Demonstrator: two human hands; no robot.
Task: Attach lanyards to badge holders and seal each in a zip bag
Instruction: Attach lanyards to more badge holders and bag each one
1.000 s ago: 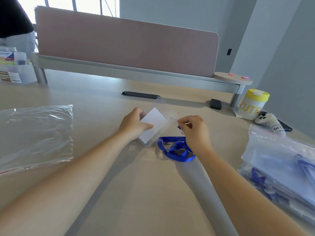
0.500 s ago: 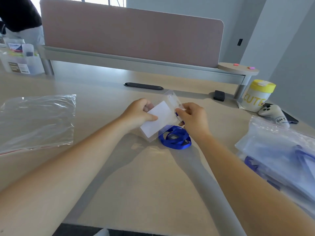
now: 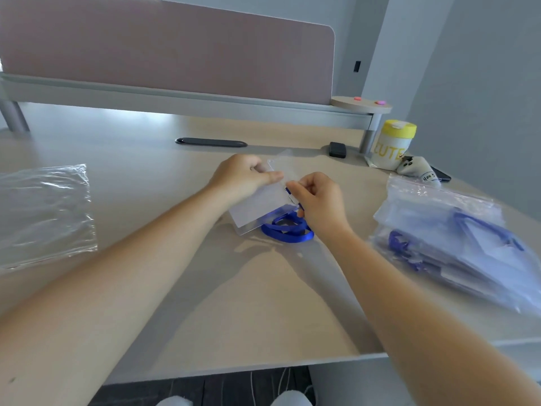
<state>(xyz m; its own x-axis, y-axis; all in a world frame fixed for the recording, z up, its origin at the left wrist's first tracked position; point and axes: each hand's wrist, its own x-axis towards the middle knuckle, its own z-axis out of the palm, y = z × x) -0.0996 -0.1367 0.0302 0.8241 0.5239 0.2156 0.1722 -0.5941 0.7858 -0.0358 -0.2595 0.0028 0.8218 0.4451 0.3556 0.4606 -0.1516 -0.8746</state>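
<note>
A clear badge holder (image 3: 257, 208) with a white card inside is tilted above the middle of the desk. My left hand (image 3: 243, 177) grips its upper left part, thumb on its face. My right hand (image 3: 317, 197) pinches the clip end of a blue lanyard (image 3: 288, 230) at the holder's right edge. The rest of the lanyard lies coiled on the desk below the holder. An empty clear zip bag (image 3: 44, 215) lies flat at the left. A pile of zip bags (image 3: 456, 238) holding badges and blue lanyards sits at the right.
A pink divider panel (image 3: 164, 51) runs along the back of the desk. A yellow-lidded tub (image 3: 392, 145), a small plush toy (image 3: 418, 168), a phone (image 3: 442, 175) and a small black box (image 3: 337, 150) stand at the back right. The desk's front edge (image 3: 234, 373) is near me.
The view has shifted right and down, so the desk's front edge now shows. Both hands stay on the holder and lanyard clip; the holder is tilted more steeply.
</note>
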